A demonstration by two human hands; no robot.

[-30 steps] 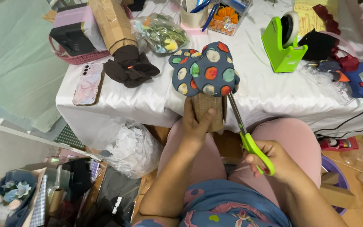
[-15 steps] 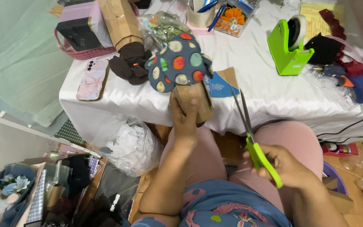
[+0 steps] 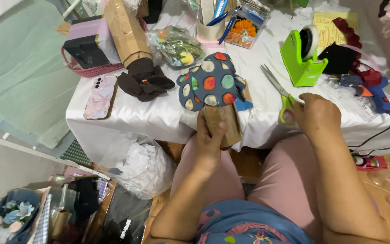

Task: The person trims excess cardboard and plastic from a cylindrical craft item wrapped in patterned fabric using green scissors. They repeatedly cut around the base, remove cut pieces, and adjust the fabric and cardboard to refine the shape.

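Note:
My left hand (image 3: 211, 142) grips a brown cardboard tube (image 3: 224, 122) and holds it upright in front of the table edge. A dark blue fabric cap with coloured dots (image 3: 211, 81) sits on top of the tube, with a blue scrap at its right side. Green-handled scissors (image 3: 281, 92) lie on the white tablecloth (image 3: 159, 117), blades pointing up and left. My right hand (image 3: 318, 115) rests on the table with its fingers curled at the scissors' handle.
On the table are a green tape dispenser (image 3: 299, 58), a blue glue gun (image 3: 369, 88), a phone (image 3: 99, 97), a dark fabric flower (image 3: 144, 81), a pink basket (image 3: 86, 68), a brown paper roll (image 3: 125, 31) and a pen cup (image 3: 211, 27). A white plastic bag (image 3: 145, 167) lies under the table.
My right hand rose from my lap with the scissors and brought them down flat on the table. The capped tube in my left hand turned and moved slightly right.

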